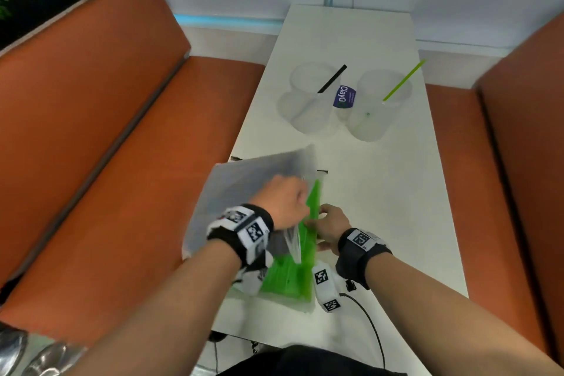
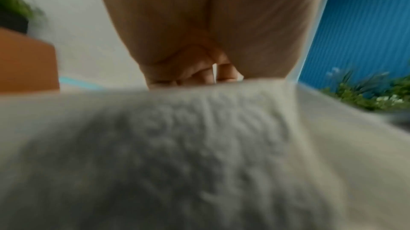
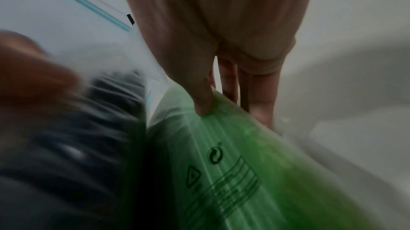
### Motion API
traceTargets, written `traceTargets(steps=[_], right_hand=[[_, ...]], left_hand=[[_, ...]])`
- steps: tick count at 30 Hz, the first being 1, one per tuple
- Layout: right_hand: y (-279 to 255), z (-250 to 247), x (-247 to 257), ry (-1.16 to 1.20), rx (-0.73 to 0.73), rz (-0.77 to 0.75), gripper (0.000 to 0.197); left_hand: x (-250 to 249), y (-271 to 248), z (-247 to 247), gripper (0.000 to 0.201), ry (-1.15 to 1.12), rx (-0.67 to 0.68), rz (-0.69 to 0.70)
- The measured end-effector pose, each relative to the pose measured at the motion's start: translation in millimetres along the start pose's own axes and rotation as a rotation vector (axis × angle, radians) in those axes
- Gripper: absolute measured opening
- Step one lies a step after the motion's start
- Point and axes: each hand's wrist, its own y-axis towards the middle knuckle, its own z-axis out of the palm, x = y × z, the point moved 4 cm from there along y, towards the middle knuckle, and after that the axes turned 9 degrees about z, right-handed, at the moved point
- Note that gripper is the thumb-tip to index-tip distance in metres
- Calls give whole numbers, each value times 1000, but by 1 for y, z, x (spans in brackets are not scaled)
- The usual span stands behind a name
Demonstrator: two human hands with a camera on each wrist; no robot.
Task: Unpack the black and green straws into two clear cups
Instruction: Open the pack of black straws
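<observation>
From the head view, a white table [image 1: 381,192] stands between two orange benches [image 1: 91,119]. Far back on it stand two clear cups. The left cup [image 1: 308,101] holds one black straw [image 1: 332,79]. The right cup [image 1: 375,107] holds one green straw [image 1: 403,80]. A small purple label [image 1: 344,96] sits between them. Up close, the left hand [image 1: 282,203] grips a cloudy bag of black straws [image 1: 244,189]. The right hand [image 1: 331,224] pinches a bag of green straws [image 1: 302,256].

In the left wrist view, the bag blocks almost everything; curled fingers [image 2: 199,74] peek over it.

In the right wrist view, the thumb [image 3: 199,97] presses the green bag, with fingers behind it.
</observation>
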Motion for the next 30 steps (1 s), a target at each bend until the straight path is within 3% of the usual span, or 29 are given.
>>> traceTargets(steps=[4,6,10,17,21,24,28,30], right_hand=[[-7,-3,2,66,135,-9,30],[-9,-9,4,141,131,-35,28],[-9,-16,10,231,41,-95,15],[-1,-17,0,159,60,-64,11],[0,-16,-5,99,90,-36,8],[3,-17,-6,97,96,-29,8],[6,-20,-9,153,97,-36,11],[7,-20,-12,149,93,-22,11]], left_hand=[[19,10,48,28,-21,62,-75],[21,13,53,31,-53,52,-61],[27,14,49,27,-152,3,-66],[50,4,27,17,-417,-186,-134],[48,7,26,31,-346,-134,-151],[42,8,27,11,-387,-138,-160],[31,13,13,12,-588,-256,-91],[30,18,9,12,-608,-249,-97]])
